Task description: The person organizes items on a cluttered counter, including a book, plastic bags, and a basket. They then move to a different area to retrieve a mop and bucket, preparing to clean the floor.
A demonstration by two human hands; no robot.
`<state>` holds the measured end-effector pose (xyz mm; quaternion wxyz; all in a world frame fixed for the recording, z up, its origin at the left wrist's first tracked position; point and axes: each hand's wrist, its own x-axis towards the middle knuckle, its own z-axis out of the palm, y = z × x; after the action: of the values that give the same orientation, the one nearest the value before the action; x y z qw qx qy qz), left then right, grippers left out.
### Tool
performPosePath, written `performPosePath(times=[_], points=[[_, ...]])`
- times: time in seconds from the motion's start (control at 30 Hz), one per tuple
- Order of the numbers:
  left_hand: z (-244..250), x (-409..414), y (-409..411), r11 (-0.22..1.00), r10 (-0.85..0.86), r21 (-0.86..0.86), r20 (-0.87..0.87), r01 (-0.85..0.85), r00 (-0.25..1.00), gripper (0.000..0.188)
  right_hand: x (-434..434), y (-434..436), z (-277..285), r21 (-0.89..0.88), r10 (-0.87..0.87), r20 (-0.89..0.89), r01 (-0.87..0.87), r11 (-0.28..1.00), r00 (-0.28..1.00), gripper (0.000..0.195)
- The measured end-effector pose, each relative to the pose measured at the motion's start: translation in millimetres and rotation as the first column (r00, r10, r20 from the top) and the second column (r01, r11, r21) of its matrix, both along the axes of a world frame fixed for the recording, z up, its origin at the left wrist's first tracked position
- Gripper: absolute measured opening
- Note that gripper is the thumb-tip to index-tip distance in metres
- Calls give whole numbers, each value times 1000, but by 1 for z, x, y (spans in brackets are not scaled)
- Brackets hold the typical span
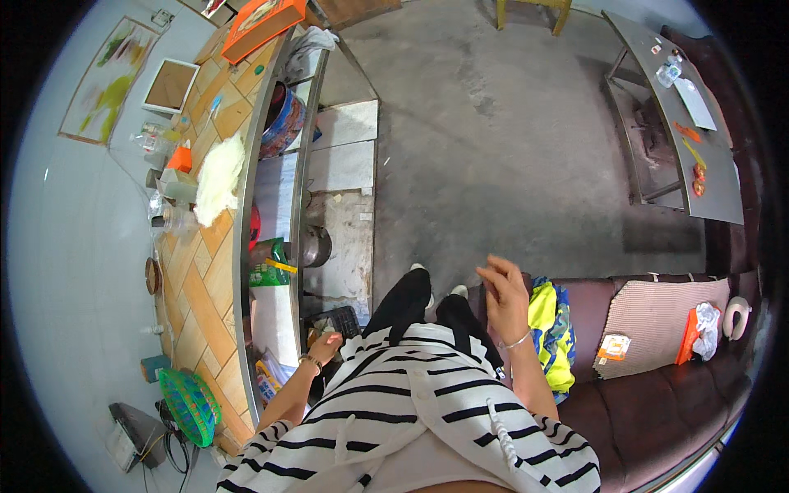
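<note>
My right hand (506, 294) is raised beside my right leg, its fingers loosely bent and apart with nothing in them. A yellow-and-blue garment (547, 336) lies on the sofa nearest to it. Lower down on the other side hangs my left hand (325, 348), near the shelf unit's metal edge and a dark basket (343, 321). Its fingers look curled, and I cannot see whether they touch each other; no object shows in it. Both hands are apart from the wooden-patterned counter (203, 296) on my left.
On the counter are a white fluffy cloth (220, 179), an orange box (262, 24) and a green woven basket (191, 407). A metal pot (317, 246) stands on the lower shelf. To the right are a brown sofa (666, 407) and a grey table (718, 188) holding a plastic bottle (669, 71).
</note>
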<state>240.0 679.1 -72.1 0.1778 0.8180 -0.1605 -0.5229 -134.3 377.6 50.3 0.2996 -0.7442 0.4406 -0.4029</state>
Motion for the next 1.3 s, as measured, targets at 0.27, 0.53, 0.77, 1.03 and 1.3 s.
performPosePath(times=[0.27,0.53,0.77,1.03,1.3], points=[[-29,17,-86,953,-288,-59,112,296,951,35,-3,-12,10,311,-60,21,50,949,998,14],[-30,59,-180,843,-536,22,112,537,837,28,32,-109,10,99,-83,47,78,992,995,16],[-69,138,-326,805,-562,-106,179,584,808,34,74,-235,-18,170,-143,-82,155,973,986,18],[-27,165,-527,880,-405,-190,180,436,896,35,41,-340,-142,171,-186,-448,288,942,874,23],[-33,122,-600,884,-468,76,166,462,868,38,-21,-470,-140,367,-293,-329,407,836,898,23]])
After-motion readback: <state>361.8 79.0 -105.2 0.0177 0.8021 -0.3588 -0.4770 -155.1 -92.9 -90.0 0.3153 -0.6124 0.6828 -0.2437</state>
